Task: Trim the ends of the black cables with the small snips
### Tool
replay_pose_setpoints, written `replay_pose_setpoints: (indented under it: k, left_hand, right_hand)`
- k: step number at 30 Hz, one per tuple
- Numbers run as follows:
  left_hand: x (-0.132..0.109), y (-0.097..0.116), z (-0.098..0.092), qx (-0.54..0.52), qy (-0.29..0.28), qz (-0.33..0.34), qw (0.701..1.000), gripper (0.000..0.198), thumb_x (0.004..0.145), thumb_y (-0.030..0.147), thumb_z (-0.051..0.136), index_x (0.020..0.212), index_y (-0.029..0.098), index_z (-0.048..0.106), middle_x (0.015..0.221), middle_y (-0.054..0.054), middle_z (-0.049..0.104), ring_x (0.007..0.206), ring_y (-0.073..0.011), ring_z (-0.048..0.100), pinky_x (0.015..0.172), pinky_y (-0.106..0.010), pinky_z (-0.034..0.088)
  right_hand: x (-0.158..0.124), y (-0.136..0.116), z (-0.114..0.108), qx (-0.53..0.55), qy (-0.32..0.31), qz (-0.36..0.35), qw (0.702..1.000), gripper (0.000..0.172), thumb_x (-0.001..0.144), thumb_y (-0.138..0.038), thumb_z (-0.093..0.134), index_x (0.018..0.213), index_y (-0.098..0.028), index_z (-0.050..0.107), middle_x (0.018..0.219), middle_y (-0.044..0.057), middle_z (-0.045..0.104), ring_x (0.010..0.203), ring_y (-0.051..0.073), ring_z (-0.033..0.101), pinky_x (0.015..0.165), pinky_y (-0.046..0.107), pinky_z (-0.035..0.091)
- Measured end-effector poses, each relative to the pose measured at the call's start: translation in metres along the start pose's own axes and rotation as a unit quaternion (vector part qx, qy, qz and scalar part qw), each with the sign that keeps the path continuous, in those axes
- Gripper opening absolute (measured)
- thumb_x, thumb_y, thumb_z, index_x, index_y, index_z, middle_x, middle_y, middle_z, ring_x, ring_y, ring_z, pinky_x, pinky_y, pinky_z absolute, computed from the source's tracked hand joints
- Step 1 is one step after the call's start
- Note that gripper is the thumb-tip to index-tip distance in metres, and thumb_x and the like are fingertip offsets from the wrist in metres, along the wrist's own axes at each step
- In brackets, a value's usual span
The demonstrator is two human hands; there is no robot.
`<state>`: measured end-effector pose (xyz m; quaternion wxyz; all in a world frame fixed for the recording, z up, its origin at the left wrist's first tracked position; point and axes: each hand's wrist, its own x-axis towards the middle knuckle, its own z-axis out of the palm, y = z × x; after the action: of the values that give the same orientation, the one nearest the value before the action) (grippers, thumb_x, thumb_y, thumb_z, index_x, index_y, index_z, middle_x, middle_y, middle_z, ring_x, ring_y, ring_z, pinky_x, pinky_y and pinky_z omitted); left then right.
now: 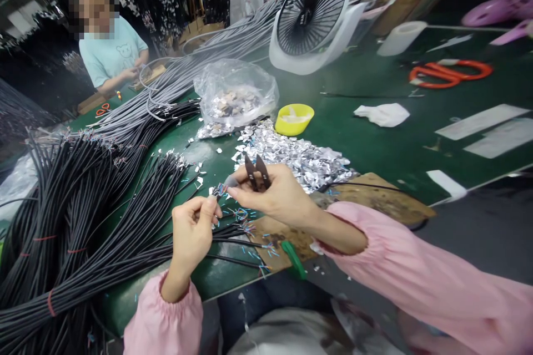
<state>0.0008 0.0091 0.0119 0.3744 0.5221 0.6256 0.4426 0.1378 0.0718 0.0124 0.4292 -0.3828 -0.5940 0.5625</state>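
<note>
My left hand (194, 230) is closed, its thumb and forefinger pinching the end of a cable. Thin coloured wires (222, 189) fan out of that end toward my right hand. My right hand (270, 191) is closed around a pair of snips (257, 172), whose two dark blades point up and stand slightly apart. The snips' handles are hidden in the palm. The right thumb and forefinger meet at the wire tips, and something greyish covers the forefinger's tip. Just below both hands lie black cables (233, 231) with stripped, coloured wire ends.
Bundles of black cable (83, 222) fill the left, with grey cables (179, 86) behind. Foil scraps (295, 158) are heaped beyond my hands, near a plastic bag (237, 94) and yellow dish (294, 120). A fan (316, 16), orange-handled scissors (449, 73) and cardboard (375, 197) lie right. A co-worker (112, 55) sits opposite.
</note>
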Motion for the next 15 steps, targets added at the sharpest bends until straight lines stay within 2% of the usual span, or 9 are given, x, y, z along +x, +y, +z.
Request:
replay_pose_setpoints:
  k: [15]
  left_hand:
    - [0.0016,0.0011,0.0001,0.004,0.007,0.008,1.0,0.045,0.079,0.051,0.051,0.051,0.016,0.054,0.046,0.003,0.046,0.043,-0.0077,0.039,0.044,-0.021,0.028]
  right_hand:
    - [0.0011,0.0041,-0.0016,0.004,-0.007,0.005,1.0,0.016,0.058,-0.027,0.061,0.061,-0.012,0.066,0.044,-0.005,0.042,0.041,0.005,0.035,0.039,0.02,0.028]
